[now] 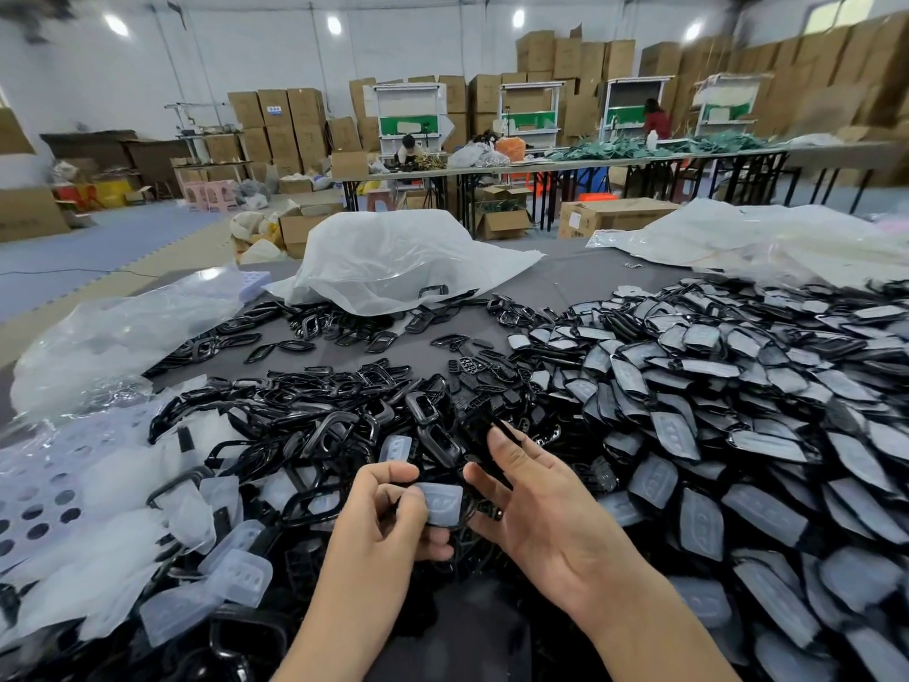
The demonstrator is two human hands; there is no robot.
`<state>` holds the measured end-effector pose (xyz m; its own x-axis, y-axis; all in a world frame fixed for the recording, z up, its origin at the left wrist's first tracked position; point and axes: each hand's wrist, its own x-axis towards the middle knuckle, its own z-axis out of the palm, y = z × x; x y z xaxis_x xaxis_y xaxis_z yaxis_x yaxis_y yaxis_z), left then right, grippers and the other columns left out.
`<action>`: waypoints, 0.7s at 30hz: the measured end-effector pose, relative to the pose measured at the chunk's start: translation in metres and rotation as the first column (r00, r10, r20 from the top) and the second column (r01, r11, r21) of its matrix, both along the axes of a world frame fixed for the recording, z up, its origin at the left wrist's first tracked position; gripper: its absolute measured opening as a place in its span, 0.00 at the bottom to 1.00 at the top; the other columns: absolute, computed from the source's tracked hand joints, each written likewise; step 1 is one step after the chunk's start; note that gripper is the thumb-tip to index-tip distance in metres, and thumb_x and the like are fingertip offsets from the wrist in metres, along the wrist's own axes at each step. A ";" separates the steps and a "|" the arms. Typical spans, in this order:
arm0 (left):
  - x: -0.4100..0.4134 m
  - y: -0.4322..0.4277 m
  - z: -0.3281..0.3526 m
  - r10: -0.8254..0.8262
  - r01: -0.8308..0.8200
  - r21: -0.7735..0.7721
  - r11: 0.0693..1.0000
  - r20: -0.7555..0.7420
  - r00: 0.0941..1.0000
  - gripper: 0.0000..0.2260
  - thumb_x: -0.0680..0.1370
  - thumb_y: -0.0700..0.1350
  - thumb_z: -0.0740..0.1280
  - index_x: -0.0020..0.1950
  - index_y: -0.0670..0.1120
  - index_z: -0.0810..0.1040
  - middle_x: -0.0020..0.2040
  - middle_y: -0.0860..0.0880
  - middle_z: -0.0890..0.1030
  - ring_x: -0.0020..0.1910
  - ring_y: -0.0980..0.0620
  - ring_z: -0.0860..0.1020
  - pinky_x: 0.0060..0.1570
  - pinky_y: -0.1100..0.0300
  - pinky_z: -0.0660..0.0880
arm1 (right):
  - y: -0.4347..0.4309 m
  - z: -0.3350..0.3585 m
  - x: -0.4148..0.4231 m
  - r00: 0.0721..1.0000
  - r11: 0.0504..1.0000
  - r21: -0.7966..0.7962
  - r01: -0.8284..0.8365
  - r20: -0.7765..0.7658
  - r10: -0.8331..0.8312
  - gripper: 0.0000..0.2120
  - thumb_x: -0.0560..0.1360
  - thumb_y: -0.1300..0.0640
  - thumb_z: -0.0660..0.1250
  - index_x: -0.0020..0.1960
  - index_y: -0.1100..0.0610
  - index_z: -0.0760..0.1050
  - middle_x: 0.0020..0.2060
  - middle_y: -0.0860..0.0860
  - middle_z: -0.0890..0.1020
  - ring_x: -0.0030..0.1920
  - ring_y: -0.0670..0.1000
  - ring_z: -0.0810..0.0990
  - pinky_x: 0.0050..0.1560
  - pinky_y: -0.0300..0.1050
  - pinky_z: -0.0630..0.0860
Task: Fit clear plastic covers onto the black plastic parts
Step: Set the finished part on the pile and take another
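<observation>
Watching for a crooked fit here: you've got the clear cover (441,504) low at 6 o'clock, just above the heap, and the black part (468,518) shows only as a thin rim along its 3 o'clock edge. Seat one corner first and the other may ride up. Press harder then and, I'd guess, the soft cover buckles or pops out of your pinch into the loose covers (241,578) at 8 o'clock.

Your left hand (383,509) curls round the cover, thumb on top, fingers underneath. Your right hand (541,509) is mostly spread, fingers near straight, index aimed at 12 o'clock, thumb tip just beside the cover's edge. Whether that thumb touches the rim, I cannot tell.

Finished pieces (738,435) heap at 3 o'clock on the counter (408,359), bare frames (305,425) at 11.
</observation>
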<state>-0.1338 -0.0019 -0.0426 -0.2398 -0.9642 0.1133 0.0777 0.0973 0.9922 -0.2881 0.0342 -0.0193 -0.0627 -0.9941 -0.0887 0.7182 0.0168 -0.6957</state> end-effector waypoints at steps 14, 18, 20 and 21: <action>0.001 0.002 0.002 0.179 -0.155 -0.149 0.977 0.165 0.970 0.08 0.82 0.42 0.62 0.53 0.50 0.80 0.37 0.49 0.85 0.32 0.51 0.84 0.33 0.69 0.76 | 0.003 0.004 0.001 0.997 0.997 -0.029 -0.073 0.003 0.073 0.03 0.72 0.55 0.75 0.46 0.50 0.84 0.49 0.48 0.85 0.49 0.49 0.84 0.57 0.58 0.80; -0.002 0.005 0.003 0.204 -0.190 -0.109 0.976 0.134 0.970 0.07 0.82 0.41 0.62 0.52 0.49 0.80 0.40 0.54 0.85 0.33 0.51 0.85 0.32 0.72 0.75 | 0.004 0.001 0.004 0.994 0.989 -0.129 -0.077 -0.091 0.066 0.03 0.75 0.58 0.72 0.47 0.53 0.85 0.53 0.54 0.85 0.54 0.51 0.84 0.54 0.54 0.81; -0.003 0.005 0.002 0.216 -0.203 -0.110 0.973 0.129 0.968 0.06 0.82 0.41 0.63 0.51 0.49 0.80 0.40 0.51 0.86 0.34 0.51 0.85 0.36 0.68 0.78 | 0.004 0.002 0.004 0.990 0.986 -0.161 -0.033 -0.142 0.010 0.04 0.74 0.58 0.73 0.48 0.54 0.85 0.54 0.56 0.85 0.56 0.54 0.84 0.55 0.55 0.81; -0.004 0.004 0.001 0.221 -0.208 -0.107 0.972 0.131 0.966 0.06 0.82 0.41 0.64 0.51 0.49 0.80 0.40 0.49 0.86 0.34 0.51 0.85 0.39 0.63 0.79 | 0.004 0.002 0.003 0.984 0.983 -0.184 -0.020 -0.179 -0.013 0.04 0.73 0.58 0.74 0.48 0.54 0.84 0.53 0.56 0.85 0.56 0.55 0.84 0.57 0.57 0.80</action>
<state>-0.1375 0.0019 -0.0420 -0.0484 -0.9818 0.1839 -0.0951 0.1878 0.9776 -0.2849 0.0385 -0.0169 -0.0573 -0.9925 0.1082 0.5820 -0.1212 -0.8041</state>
